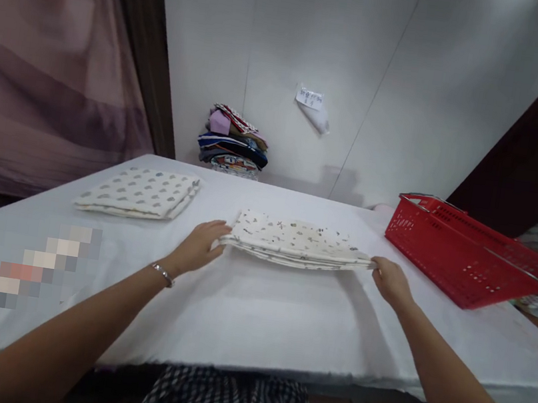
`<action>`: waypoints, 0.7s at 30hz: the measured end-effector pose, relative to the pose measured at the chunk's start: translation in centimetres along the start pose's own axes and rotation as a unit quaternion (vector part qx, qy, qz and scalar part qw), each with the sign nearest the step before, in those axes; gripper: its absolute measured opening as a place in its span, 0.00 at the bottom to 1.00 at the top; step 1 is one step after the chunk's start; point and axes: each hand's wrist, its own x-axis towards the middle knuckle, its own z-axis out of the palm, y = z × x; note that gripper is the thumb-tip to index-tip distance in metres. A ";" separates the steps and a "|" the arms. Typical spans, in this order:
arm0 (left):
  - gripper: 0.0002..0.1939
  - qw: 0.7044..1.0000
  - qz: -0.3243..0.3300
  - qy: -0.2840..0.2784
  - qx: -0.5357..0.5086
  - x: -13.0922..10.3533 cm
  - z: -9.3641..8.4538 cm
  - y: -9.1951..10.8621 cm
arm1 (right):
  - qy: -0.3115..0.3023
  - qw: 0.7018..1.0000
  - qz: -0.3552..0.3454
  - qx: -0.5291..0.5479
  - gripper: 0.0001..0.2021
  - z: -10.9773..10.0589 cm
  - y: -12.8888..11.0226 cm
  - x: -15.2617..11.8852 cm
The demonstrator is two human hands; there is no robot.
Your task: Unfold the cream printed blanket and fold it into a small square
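A white cloth (294,235) with small dark prints, folded in several layers, is stretched between my two hands. Its near edge is lifted a little above the white-covered table (251,320), while the far part seems to lie on it. My left hand (199,245) pinches the near left corner, with a bracelet on the wrist. At the near right corner, my right hand (390,280) grips the cloth between thumb and fingers. Another folded white cloth (141,192), patterned with grey cloud-like shapes, lies flat to the left, apart from my hands.
A red plastic basket (454,249) stands on the right side of the table. Behind the far edge, a stack of folded clothes (235,139) rises near the wall. A paper label (311,103) hangs on the wall. The table's left front area is partly pixelated.
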 end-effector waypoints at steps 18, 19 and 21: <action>0.11 0.864 -0.241 0.146 -0.416 10.8 -7.9 1.4 | 0.204 0.857 0.156 0.447 0.23 -12.7 0.3 8.1; 0.10 0.870 -0.268 0.123 -0.395 11.3 -6.2 0.2 | 0.163 0.856 0.178 0.457 0.25 -10.5 0.5 8.9; 0.11 0.892 -0.310 0.063 -0.321 12.0 -2.4 -2.3 | 0.074 0.851 0.228 0.468 0.28 -5.2 0.9 10.3</action>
